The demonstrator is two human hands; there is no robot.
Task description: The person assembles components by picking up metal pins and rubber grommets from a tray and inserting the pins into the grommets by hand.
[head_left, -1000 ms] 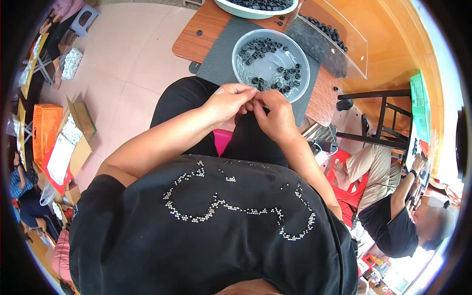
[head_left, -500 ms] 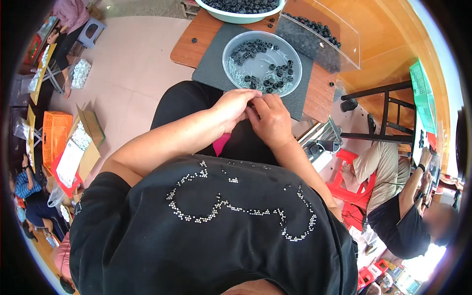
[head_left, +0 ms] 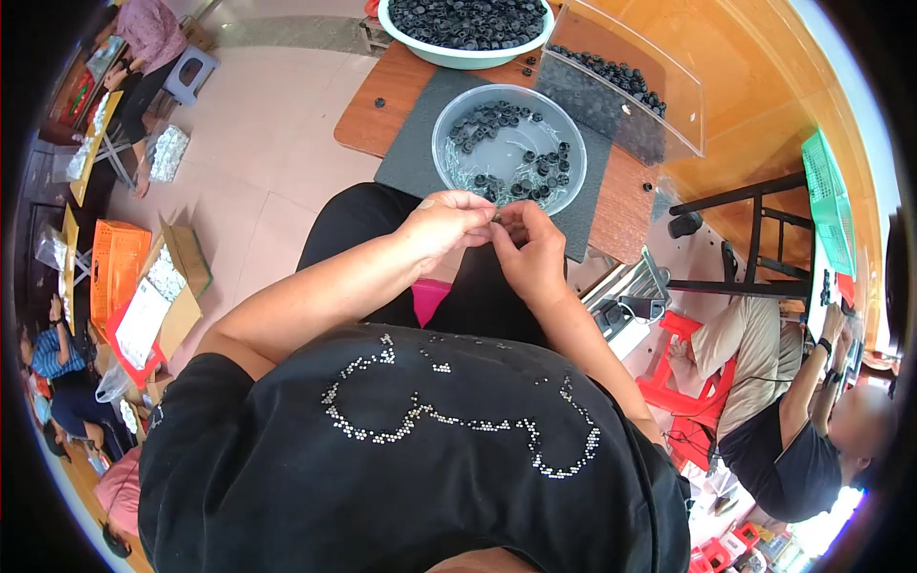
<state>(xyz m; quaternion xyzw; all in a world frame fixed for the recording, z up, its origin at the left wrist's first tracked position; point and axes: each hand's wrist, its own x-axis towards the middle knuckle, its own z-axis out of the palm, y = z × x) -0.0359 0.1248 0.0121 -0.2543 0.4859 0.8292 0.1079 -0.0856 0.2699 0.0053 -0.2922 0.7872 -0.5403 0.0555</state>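
Observation:
My left hand (head_left: 447, 225) and my right hand (head_left: 528, 250) meet over my lap, just at the near edge of a round translucent basin (head_left: 439, 127). Both hands are closed, thumbs and fingers pinched together with the tips almost touching. Whatever lies between the fingertips is too small and covered to name. In the basin are small black round plastic parts (head_left: 544, 164) and a scatter of thin silvery pins (head_left: 460, 176). The basin rests on a dark grey mat (head_left: 406, 158).
The mat lies on a brown wooden table (head_left: 368, 124). Behind stands a pale green tub (head_left: 458, 57) heaped with black parts; a clear box (head_left: 688, 110) of them stands at right. A seated co-worker (head_left: 783, 449) is to the right. An open carton (head_left: 181, 277) stands left.
The camera view has shifted, so the table and basin sit lower in the picture. My fingertips have drawn slightly apart and show more clearly; both hands stay pinched.

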